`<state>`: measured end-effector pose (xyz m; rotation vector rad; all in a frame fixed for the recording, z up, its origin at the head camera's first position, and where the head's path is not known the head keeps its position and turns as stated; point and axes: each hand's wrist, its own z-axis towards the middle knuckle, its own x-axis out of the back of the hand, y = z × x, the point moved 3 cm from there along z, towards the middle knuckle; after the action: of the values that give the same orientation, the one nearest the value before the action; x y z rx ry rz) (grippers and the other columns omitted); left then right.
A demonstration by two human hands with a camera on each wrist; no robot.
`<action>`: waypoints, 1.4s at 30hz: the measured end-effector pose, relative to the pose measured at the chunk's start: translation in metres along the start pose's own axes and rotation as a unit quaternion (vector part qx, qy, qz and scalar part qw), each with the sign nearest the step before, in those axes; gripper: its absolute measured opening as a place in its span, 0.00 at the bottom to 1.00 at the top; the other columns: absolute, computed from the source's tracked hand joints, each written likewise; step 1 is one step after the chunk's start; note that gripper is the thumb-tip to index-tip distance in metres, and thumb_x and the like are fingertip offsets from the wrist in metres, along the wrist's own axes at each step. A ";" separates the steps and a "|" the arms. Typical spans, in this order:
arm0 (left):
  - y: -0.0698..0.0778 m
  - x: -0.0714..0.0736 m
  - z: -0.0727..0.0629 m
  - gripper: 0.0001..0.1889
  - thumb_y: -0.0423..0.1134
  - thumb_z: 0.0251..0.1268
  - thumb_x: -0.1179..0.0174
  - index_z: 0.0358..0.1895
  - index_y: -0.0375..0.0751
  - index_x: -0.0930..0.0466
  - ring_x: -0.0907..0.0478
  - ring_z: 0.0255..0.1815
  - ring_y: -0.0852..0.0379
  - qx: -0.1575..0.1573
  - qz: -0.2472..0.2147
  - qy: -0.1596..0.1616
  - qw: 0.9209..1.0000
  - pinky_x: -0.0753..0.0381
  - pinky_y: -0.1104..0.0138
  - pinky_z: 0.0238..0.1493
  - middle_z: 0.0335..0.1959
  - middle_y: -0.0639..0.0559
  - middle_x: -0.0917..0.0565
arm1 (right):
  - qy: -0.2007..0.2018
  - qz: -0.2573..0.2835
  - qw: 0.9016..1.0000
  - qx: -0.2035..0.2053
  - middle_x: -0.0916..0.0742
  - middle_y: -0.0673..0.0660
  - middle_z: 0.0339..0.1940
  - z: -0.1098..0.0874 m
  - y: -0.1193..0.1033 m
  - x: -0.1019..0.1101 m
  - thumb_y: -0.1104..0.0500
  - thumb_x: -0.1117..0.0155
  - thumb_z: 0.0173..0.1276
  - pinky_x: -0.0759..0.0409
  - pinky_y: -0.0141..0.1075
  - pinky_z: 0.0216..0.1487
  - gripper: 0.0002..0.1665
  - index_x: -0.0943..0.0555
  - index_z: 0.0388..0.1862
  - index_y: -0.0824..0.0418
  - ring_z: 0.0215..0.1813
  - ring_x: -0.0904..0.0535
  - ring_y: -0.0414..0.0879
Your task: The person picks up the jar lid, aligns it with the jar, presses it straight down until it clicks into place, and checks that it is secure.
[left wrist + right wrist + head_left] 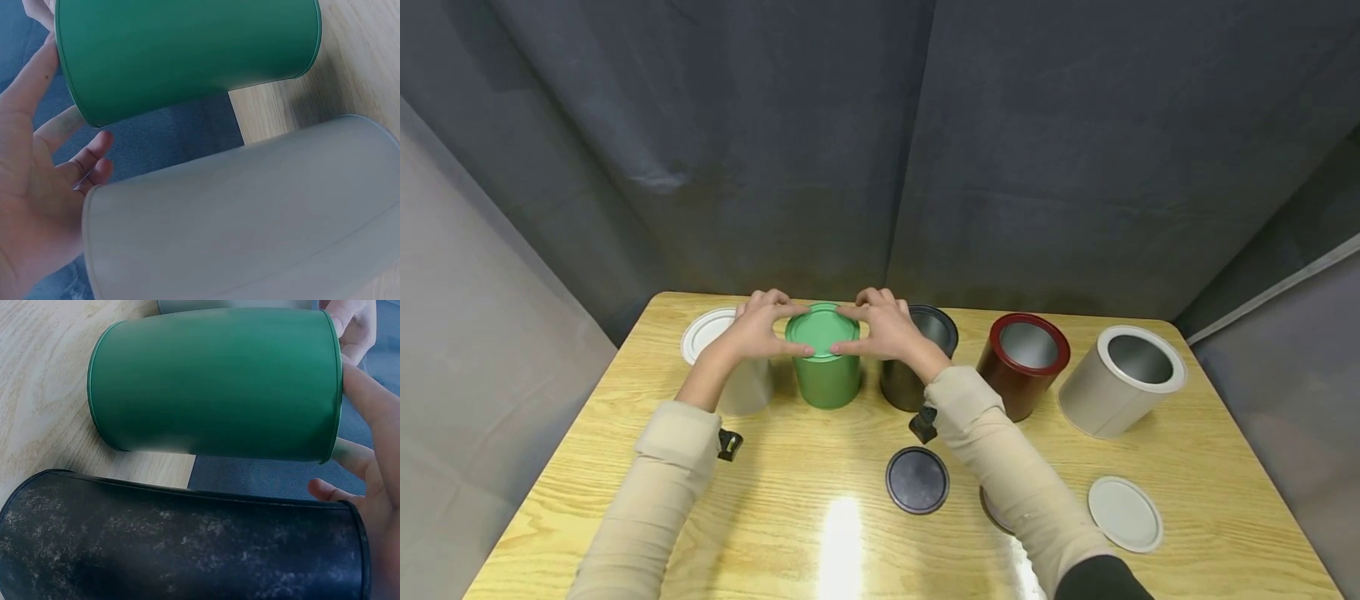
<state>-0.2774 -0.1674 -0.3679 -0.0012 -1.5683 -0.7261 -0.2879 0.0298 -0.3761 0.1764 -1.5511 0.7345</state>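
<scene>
A green canister [829, 385] stands upright at the back of the table with a green lid [822, 327] on its top. My left hand [756, 327] reaches the lid from the left, thumb on the near edge and index finger toward the far edge. From the right, my right hand [886, 327] mirrors it, thumb and index finger fairly straight against the lid's rim. The left wrist view shows the left palm by the top of a white canister [237, 212]. In the right wrist view a scuffed black canister [181, 537] lies close under the right hand.
Right of the black canister stand an uncovered dark red canister [1018, 387] and an uncovered off-white one [1093, 396]. In front lie a black lid [917, 480], a lid [995, 510] partly under the right sleeve, and an off-white lid [1125, 513]. Dark curtain [775, 167] hangs behind.
</scene>
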 end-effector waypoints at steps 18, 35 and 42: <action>0.000 -0.002 0.002 0.38 0.53 0.45 0.31 0.61 0.40 0.29 0.40 0.50 0.45 -0.019 -0.020 0.016 1.000 0.44 0.50 0.50 0.52 0.42 0.31 | 0.018 0.024 1.000 0.000 0.29 0.56 0.55 -0.003 0.006 0.000 0.34 0.39 0.54 0.43 0.49 0.52 0.41 0.30 0.64 0.50 0.54 0.39 0.52; 0.015 -0.003 -0.005 0.35 0.46 0.44 0.29 0.59 0.37 0.28 0.38 0.49 0.47 -0.081 -0.062 0.069 0.992 0.39 0.52 0.48 0.52 0.43 0.29 | 0.089 0.059 0.994 0.024 0.28 0.59 0.55 -0.026 0.012 0.012 0.39 0.37 0.56 0.40 0.47 0.49 0.39 0.30 0.63 0.55 0.53 0.38 0.53; 0.019 -0.008 -0.013 0.35 0.44 0.43 0.28 0.58 0.36 0.28 0.38 0.56 0.43 -0.105 -0.081 0.085 0.988 0.42 0.49 0.55 0.53 0.41 0.29 | 0.113 0.090 0.988 0.045 0.28 0.61 0.54 -0.043 0.014 0.013 0.44 0.34 0.56 0.39 0.48 0.49 0.38 0.30 0.64 0.56 0.53 0.38 0.54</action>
<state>-0.2566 -0.1551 -0.3672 0.0327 -1.3337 -0.9908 -0.2614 0.0681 -0.3709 0.0168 -1.3301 0.9350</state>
